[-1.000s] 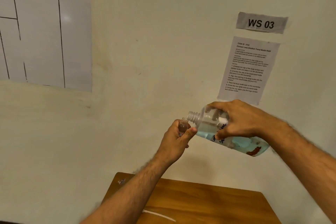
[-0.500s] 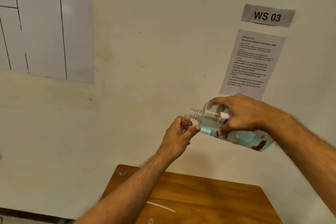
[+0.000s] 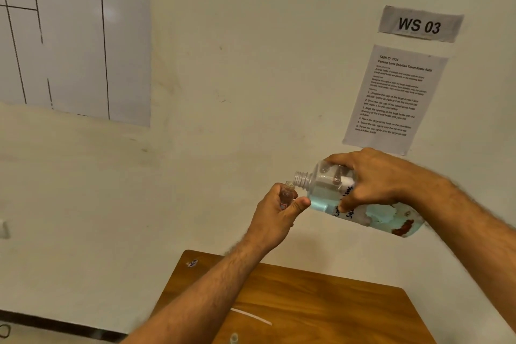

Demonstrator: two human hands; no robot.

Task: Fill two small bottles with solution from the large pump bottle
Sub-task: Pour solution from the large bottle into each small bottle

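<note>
Since a second ago the clear plastic large bottle (image 3: pixel 360 204), pump removed and pale blue solution inside, has tipped slightly further, its threaded neck now just beside the mouth of the tiny clear small bottle (image 3: pixel 286 196). The right hand (image 3: pixel 374 179) wraps its fingers round the large bottle's shoulder; the left hand (image 3: pixel 275 215) pinches the small bottle upright between thumb and curled fingers. Both are held above the brown wooden table (image 3: pixel 321 296), before the printed instruction sheet (image 3: pixel 396 98). No stream shows yet, so the pouring seems barely begun; how full the small bottle is cannot be told, and a second one remains.
</note>
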